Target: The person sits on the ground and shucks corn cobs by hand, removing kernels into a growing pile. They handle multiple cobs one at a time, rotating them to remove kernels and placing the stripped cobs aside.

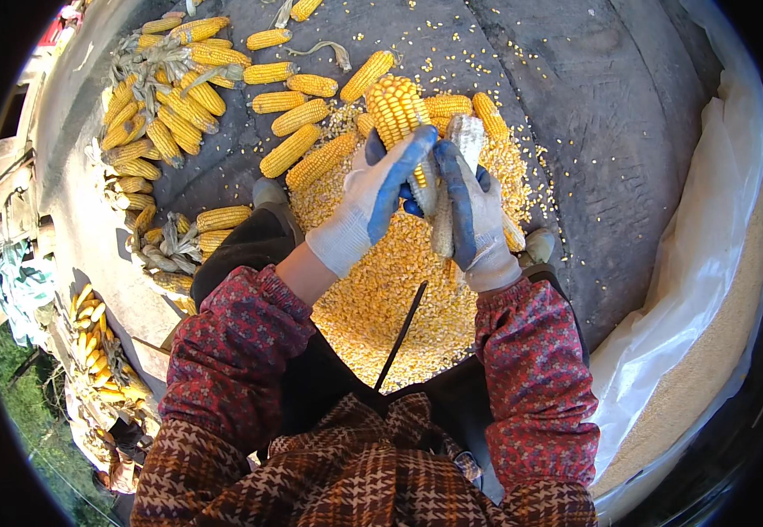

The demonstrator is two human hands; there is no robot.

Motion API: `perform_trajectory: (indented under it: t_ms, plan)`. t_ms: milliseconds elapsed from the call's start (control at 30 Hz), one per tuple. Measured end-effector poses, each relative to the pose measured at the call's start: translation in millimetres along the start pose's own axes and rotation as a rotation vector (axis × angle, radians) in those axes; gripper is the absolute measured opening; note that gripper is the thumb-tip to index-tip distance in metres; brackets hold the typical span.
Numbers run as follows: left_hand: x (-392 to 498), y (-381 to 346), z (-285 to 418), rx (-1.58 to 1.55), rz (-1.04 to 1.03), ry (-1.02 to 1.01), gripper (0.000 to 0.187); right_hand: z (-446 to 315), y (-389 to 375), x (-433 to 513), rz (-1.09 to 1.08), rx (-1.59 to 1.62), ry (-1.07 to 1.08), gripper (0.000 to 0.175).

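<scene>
My left hand [388, 191], in a white glove with blue palm coating, grips a partly shelled ear of corn [396, 109]. Yellow kernels cover its thick upper end, while bare cob shows lower down. In a matching glove, my right hand [473, 197] is shut on a bare, pale corncob [465, 141], which presses beside the ear. Both are held over a heap of loose kernels [388, 303] between my legs. A thin dark rod [402, 332] sticks up from my lap side across the heap. My fingertips partly hide where cob and ear meet.
Several unshelled ears [299, 118] lie beyond the heap at left, near a larger pile with dry husks [183, 92]. Kernels are scattered over the dark ground sheet [592, 132]. Along the right runs clear plastic sheeting [678, 263] beside tan grain [704, 369]. More corn [98, 356] lies far left.
</scene>
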State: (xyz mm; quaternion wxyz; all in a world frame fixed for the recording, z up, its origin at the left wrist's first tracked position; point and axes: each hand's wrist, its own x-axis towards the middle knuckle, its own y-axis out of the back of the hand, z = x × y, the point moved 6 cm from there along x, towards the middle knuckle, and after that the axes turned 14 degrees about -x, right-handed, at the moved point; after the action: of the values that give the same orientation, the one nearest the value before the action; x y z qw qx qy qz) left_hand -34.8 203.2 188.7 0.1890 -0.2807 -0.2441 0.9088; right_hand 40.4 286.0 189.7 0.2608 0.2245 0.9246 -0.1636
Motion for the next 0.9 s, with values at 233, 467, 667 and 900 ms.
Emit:
perform_trajectory:
  t_ms: [233,467,667,900]
  plan:
    - [-2.7,19.4,-12.7,-0.087,0.053,0.213,0.040,-0.7,14.6,-1.1,0.240,-0.154,0.120,0.026]
    - [-28.8,2.6,-25.5,-0.353,-0.199,0.605,0.061,-34.9,40.3,5.1,0.231,0.165,0.240,0.025]
    - [-43.0,8.8,-27.1,0.040,-0.212,0.631,0.033,-43.5,19.2,0.6,-0.019,0.248,0.172,0.043]
    - [-36.6,6.3,-15.9,0.466,-0.193,0.407,0.045,-50.8,18.7,2.1,-0.210,0.174,0.169,0.048]
